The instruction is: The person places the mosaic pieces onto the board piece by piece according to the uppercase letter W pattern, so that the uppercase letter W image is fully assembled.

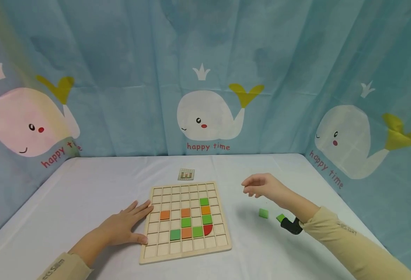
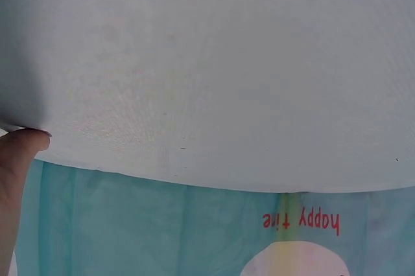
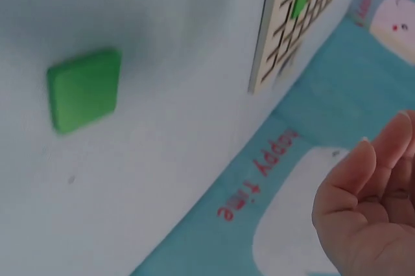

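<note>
A wooden grid board (image 1: pixel 153 252) lies on the white table with several coloured pieces in its squares: green, orange and one red rounded piece (image 1: pixel 208 230). My left hand (image 1: pixel 123 224) rests at the board's left edge, fingers spread and thumb touching the rim; the left wrist view catches just a bit of that hand. Above the table to the right of the board hovers my right hand (image 1: pixel 266 186), its fingers loosely bent and nothing visible in them. Below it lies a green square tile (image 1: pixel 263 213), and a second green tile (image 1: pixel 280 217) is partly covered by the black wrist device.
A small patterned card (image 1: pixel 186 174) lies behind the board. Blue curtains (image 1: pixel 128 77) printed with whales hang along the back and sides of the table (image 1: pixel 97 179). A black wrist device (image 1: pixel 291 226) sits at the right cuff.
</note>
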`<action>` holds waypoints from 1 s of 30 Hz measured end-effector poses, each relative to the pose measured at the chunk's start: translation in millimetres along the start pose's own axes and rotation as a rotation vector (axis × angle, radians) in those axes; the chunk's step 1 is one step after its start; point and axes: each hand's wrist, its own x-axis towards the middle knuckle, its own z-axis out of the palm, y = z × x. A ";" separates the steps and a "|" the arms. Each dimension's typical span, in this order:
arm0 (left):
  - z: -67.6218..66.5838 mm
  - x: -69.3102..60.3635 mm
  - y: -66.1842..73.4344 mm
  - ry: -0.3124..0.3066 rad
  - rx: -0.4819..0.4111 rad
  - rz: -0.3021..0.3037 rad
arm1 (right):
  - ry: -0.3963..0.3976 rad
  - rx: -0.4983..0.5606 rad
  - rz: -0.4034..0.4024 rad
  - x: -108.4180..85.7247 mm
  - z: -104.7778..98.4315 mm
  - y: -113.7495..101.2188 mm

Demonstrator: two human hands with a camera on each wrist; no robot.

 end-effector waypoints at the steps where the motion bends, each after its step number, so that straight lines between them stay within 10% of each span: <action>1: -0.2 -0.2 0.2 0.001 -0.003 0.002 | 0.002 -0.007 0.004 -1.7 -4.2 0.8; 30: -0.4 -0.4 1.1 0.012 0.003 0.007 | -0.215 -0.347 -0.121 -31.0 -66.4 46.4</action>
